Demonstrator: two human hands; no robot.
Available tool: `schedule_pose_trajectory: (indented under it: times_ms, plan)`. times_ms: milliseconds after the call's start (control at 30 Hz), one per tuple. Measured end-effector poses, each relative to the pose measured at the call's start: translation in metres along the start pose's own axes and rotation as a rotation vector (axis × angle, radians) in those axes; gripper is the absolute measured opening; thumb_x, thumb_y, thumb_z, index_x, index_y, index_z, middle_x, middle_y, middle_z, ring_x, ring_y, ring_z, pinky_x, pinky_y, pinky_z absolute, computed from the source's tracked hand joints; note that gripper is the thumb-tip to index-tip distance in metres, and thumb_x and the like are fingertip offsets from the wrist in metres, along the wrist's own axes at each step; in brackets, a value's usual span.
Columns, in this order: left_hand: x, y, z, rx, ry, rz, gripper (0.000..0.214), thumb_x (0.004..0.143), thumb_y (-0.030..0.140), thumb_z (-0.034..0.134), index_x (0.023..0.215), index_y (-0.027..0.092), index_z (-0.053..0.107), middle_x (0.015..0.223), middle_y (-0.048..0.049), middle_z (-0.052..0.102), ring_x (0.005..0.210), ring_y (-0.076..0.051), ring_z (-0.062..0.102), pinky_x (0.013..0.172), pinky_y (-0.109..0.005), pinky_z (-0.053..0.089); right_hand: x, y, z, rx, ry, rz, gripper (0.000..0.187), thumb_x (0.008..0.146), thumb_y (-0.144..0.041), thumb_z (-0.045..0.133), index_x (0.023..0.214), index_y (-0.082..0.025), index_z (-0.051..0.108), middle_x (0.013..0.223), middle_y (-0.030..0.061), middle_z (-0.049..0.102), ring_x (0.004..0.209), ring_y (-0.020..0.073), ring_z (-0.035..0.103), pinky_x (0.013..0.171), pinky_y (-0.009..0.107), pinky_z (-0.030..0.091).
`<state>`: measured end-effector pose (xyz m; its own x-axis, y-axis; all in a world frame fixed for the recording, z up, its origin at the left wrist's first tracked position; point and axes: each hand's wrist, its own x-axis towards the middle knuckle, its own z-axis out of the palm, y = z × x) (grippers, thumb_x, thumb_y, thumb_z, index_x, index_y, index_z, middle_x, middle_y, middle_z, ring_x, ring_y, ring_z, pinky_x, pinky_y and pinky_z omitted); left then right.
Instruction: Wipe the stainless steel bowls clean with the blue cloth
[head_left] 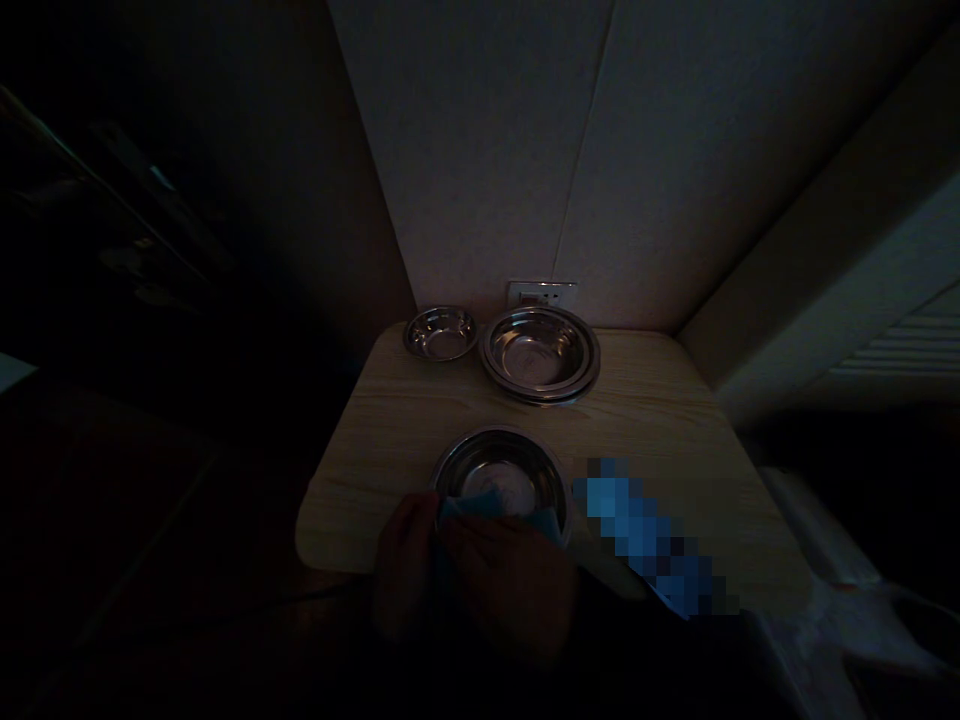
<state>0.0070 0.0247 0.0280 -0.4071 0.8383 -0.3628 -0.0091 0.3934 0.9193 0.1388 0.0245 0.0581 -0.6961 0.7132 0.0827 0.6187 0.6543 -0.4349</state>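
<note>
A shiny metal bowl (501, 462) sits near the front of a small wooden table. At its left rim is my left hand (405, 560), closed on the edge with the fingers partly lost in the dark. My right hand (514, 585) presses a light blue cloth (472, 505) against the near inner side of the bowl. Its fingers lie over the cloth, which also shows at the right of the hand. The scene is dim, so finger details are hard to make out.
Towards the wall, a stack of metal bowls (540, 355) and a smaller metal bowl (441, 333) stand on the wooden table (360, 440). A wall socket (562, 293) is behind them. At the right lies a pixelated blue oblong thing (637, 530). A white panel (847, 290) borders the right.
</note>
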Motion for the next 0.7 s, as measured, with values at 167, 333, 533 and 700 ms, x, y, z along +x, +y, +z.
schedule_pose_trajectory:
  times_ms: [167,333,533,700]
  plan:
    - [-0.003,0.003,0.004,0.005,0.037,-0.058,0.027,0.067,0.046,0.057,0.065,0.019,0.059,0.058,0.0025,0.057,0.059,-0.014,0.05,0.056,-0.024,0.04,-0.025,0.012,0.002,-0.066,-0.008,-0.006,0.018,0.085,-0.015,0.048,0.1,-0.017,0.058,0.092,0.0044,0.07,0.079,0.0183,0.064,0.072,0.032,0.048]
    - [0.002,0.0,0.006,-0.002,0.008,-0.058,0.029,0.068,0.048,0.056,0.068,0.019,0.057,0.06,0.0033,0.058,0.06,-0.014,0.051,0.057,-0.024,0.041,-0.033,0.016,0.009,-0.105,0.079,-0.04,0.011,0.085,-0.016,0.051,0.092,-0.019,0.058,0.079,0.0015,0.069,0.073,0.0166,0.063,0.068,0.03,0.045]
    - [0.008,0.002,0.002,0.144,-0.014,0.039,0.029,0.071,0.046,0.053,0.065,0.019,0.056,0.06,0.0023,0.058,0.061,-0.015,0.051,0.059,-0.026,0.041,-0.008,-0.002,0.037,-0.16,0.313,0.069,0.012,0.083,-0.012,0.049,0.09,-0.017,0.057,0.076,0.0022,0.068,0.063,0.0155,0.061,0.054,0.027,0.043]
    - [0.009,0.008,0.003,0.16,0.005,0.072,0.029,0.069,0.045,0.053,0.063,0.018,0.057,0.059,0.0015,0.058,0.061,-0.015,0.051,0.059,-0.025,0.04,-0.011,0.002,0.04,-0.184,0.409,0.022,0.017,0.086,-0.009,0.045,0.096,-0.015,0.058,0.081,0.0054,0.069,0.068,0.0162,0.063,0.059,0.028,0.046]
